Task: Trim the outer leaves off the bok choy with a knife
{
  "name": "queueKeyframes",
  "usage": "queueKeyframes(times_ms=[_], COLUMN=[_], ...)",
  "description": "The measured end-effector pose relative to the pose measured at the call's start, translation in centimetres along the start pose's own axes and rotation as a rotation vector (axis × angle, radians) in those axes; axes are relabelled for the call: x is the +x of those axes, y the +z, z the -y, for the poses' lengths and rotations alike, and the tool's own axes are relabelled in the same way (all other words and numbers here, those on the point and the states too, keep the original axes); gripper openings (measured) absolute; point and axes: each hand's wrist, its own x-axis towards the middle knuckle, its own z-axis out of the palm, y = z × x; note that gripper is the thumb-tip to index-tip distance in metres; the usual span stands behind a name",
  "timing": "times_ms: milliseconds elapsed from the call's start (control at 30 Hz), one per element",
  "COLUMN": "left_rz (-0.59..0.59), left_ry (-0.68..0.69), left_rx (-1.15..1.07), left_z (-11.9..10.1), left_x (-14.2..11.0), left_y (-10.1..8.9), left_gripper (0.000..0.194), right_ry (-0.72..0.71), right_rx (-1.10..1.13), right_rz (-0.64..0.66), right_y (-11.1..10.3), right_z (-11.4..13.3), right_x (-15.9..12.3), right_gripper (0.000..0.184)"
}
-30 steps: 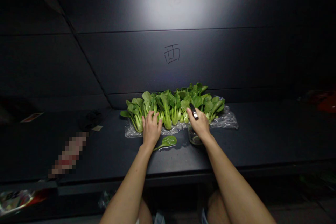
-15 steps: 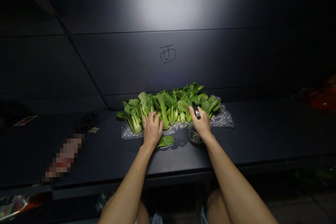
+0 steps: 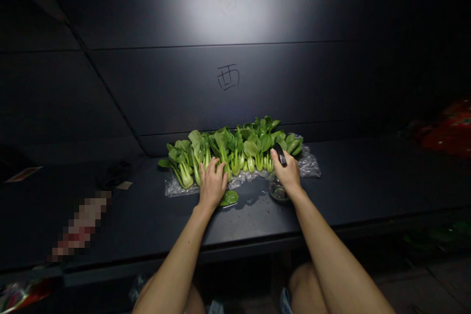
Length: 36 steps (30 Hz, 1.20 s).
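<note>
Slim black-and-silver tool pinched by the right hand's curled fingers, pointed up-left at the green bok choy row, lower end hidden, while the spread left hand is laid against that row's front.

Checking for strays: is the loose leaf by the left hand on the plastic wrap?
No, off it: the leaf lies on the dark table, just in front of the plastic wrap.

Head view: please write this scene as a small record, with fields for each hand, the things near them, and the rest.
Left hand: empty, fingers beside the bok choy row
Right hand: holds a dark narrow object, kind unclear
Near hands: loose green leaf, glass jar, clear plastic wrap
Rest: dark table, wall with written character
</note>
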Motion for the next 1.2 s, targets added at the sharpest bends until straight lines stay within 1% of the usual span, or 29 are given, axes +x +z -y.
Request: queueKeyframes(times_ms=[133,367,467,567,633,800,900,967,1033,1067,1133,1200], left_rz=[0.015,0.054,0.079,0.108,0.136,0.233,0.264,0.286,0.300,0.308,0.328,0.319], left_ry=[0.039,0.153,0.226,0.251,0.241,0.186,0.112,0.056,0.002,-0.016,-0.038,-0.062], left_rx=[0.010,0.017,0.012,0.004,0.021,0.064,0.094,0.128,0.161,0.169,0.169,0.136], left_z=[-0.4,-1.3,-2.4,-4.4,-6.2,-11.0,-12.9,-13.5,-13.6,-13.5,-13.1,-12.7], left_x=[0.0,0.3,1.0,1.9,2.6,4.4,5.5,6.3,6.8,7.0,7.1,7.1], left_y=[0.2,0.6,0.8,1.3,1.8,3.5,4.7,5.4,5.9,6.1,6.4,6.6], left_gripper=[0.033,0.033,0.033,0.033,0.034,0.028,0.030,0.037,0.044,0.044,0.037,0.030], right_ry=[0.019,0.054,0.074,0.088,0.092,0.124,0.118,0.103,0.086,0.079,0.067,0.060], right_rx=[0.041,0.089,0.102,0.076,0.021,-0.065,-0.073,-0.057,-0.031,-0.016,0.015,0.040], right_rz=[-0.007,0.004,-0.027,-0.054,-0.058,-0.070,-0.062,-0.041,-0.026,-0.022,-0.023,-0.028], right_y=[-0.6,-1.1,-1.2,-1.5,-1.7,-2.3,-2.5,-2.6,-2.6,-2.6,-2.6,-2.6], right_z=[-0.5,-1.4,-1.8,-2.1,-2.1,-1.9,-2.0,-2.1,-2.4,-2.5,-2.9,-3.2], right_x=[0.0,0.4,0.6,0.8,0.8,0.8,0.9,1.0,1.2,1.3,1.4,1.4], right_gripper=[0.044,0.042,0.041,0.039,0.038,0.038,0.037,0.036,0.035,0.035,0.036,0.036])
